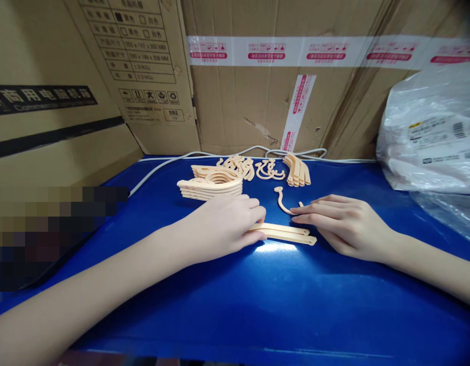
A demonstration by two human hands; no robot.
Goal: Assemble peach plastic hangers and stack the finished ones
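Note:
On the blue table top [258, 300] my left hand [223, 226] is closed on one end of a pair of flat peach plastic arm pieces [286, 234] lying side by side. My right hand [342, 223] rests palm down beside their other end, its fingertips pinching the lower end of a peach plastic hook [283, 201]. Behind my left hand lies a stack of peach hanger bodies [210, 184].
Loose peach hooks [254, 168] and a fan of more arm pieces [297, 170] lie at the back. A white cable [162, 165] runs along the cardboard boxes [258, 91]. A clear plastic bag [429, 132] sits at the right.

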